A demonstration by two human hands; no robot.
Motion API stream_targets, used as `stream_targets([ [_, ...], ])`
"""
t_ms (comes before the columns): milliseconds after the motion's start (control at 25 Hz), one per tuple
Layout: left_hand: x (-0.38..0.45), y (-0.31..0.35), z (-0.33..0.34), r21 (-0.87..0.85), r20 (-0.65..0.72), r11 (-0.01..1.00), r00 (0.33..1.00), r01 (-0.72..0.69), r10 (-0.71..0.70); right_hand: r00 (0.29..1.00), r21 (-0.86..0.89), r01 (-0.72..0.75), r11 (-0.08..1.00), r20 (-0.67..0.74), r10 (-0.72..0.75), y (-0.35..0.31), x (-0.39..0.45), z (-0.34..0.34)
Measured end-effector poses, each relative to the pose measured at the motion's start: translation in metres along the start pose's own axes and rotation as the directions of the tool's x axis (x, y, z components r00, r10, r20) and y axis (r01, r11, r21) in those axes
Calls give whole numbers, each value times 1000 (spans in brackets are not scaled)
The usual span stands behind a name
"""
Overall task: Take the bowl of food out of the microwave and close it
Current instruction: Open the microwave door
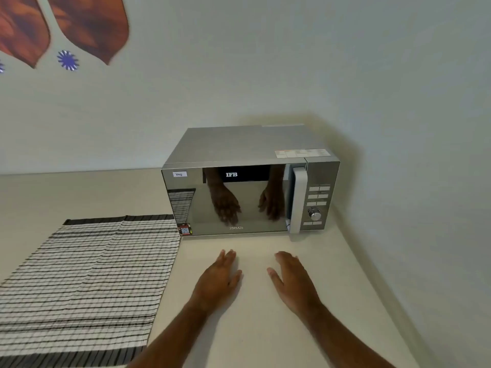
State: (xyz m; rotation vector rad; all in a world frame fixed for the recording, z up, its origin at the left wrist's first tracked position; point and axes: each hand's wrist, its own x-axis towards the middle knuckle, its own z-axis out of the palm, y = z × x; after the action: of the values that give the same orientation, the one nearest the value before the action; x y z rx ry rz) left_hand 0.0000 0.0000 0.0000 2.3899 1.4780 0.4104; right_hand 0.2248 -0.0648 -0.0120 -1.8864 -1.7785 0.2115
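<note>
The microwave [249, 181] sat on the counter [265, 328], pushed back toward the corner where two pale walls met. Its long axis ran left to right across the view and its door [228, 200] faced pretty much straight at the camera, shut tight. The door was mirrored, so you couldn't see inside at all, and there was no bowl in view anywhere. It just reflected both hands and a bit of the cloth. The handle [299, 199] stood upright along the door's right edge, next to the control panel [317, 197] with its buttons and a dial [315, 215]. There was a little "Veg" label top left of the door and a QR sticker [185, 230] at the bottom left corner.

The left hand [218, 280] and the right hand [293, 280] were both laid flat, palms down, fingers loosely spread, on the counter just in front of the door, holding nothing. They were near each other but apart.

A striped cloth [87, 282] lay flat on the counter to the left, its far corner just beside the microwave. The counter was plain cream. Up on the left wall was a reddish-brown decoration [90, 25] with a small blue flower shape [68, 59] below it.
</note>
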Motion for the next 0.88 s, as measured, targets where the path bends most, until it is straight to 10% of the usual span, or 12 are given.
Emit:
stream_targets([
  [280,71,106,-32,-344,-120,937,993,-61,20,914,400,-172,900,-275,297,25,61,-50],
  [880,137,193,-44,-653,-176,744,984,-141,32,967,500,-203,842,-34,254,32,104,-88],
])
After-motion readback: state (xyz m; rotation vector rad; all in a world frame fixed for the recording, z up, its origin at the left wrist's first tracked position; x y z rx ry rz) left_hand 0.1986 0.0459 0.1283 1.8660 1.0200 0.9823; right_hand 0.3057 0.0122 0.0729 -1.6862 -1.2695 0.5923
